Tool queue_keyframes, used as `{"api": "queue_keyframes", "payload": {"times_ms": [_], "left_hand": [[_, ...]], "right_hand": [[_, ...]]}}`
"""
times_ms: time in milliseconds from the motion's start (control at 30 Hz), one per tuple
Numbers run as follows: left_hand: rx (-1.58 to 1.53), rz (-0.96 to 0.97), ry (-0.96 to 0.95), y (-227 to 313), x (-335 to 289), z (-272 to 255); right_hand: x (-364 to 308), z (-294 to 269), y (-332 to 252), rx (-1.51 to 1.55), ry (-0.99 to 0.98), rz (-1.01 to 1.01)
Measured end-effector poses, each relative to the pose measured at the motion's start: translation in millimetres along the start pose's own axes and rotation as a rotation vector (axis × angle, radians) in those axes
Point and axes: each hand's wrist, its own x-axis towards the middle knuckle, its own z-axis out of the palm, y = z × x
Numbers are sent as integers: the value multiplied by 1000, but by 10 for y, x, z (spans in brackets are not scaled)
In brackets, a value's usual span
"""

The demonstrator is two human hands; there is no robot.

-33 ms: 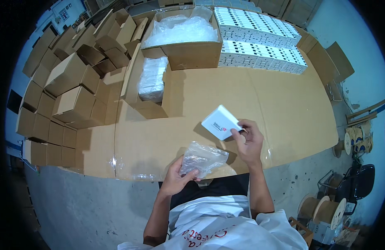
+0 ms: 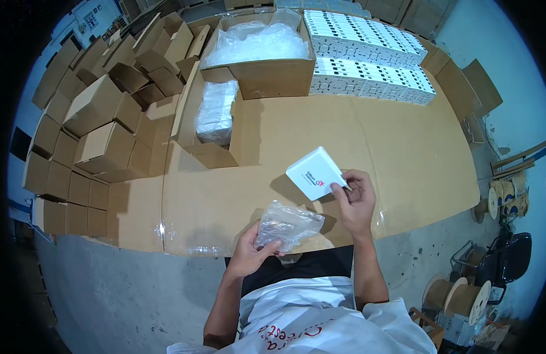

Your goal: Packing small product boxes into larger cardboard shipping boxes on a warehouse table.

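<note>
A clear plastic bag [image 2: 292, 224] is pinched between the thumb and fingers of my left hand [image 2: 253, 251], close to the table's front edge. My right hand [image 2: 357, 203] grips a small flat white box [image 2: 315, 174] by its right end, with the thumb on the printed top face. The box is tilted and casts a shadow on the cardboard below it. A gap separates box and bag. Farther off, an open carton [image 2: 217, 158] holds a stack of plastic-wrapped packs [image 2: 216, 112].
Behind stands a larger carton [image 2: 273, 79] full of clear plastic bags [image 2: 255, 44]. Stacked rows of white boxes [image 2: 370, 79] line the back right. Brown cardboard boxes [image 2: 105, 147] crowd the left side. Cardboard covers the table [image 2: 403, 171]. Cable spools [image 2: 465, 298] stand at lower right.
My right hand has shifted very slightly to the right and the white box has turned a little with it. My left hand and the bag look unmoved.
</note>
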Motion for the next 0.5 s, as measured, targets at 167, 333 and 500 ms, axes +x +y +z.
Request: {"api": "queue_keyframes", "payload": {"times_ms": [167, 333, 500], "left_hand": [[35, 30, -8, -32, 9, -24], [65, 42, -1, -57, 25, -17], [55, 41, 21, -81, 23, -31]], "right_hand": [[-160, -50, -134, 134, -12, 101], [-234, -101, -168, 156, -70, 105], [-253, -160, -235, 75, -148, 129]]}}
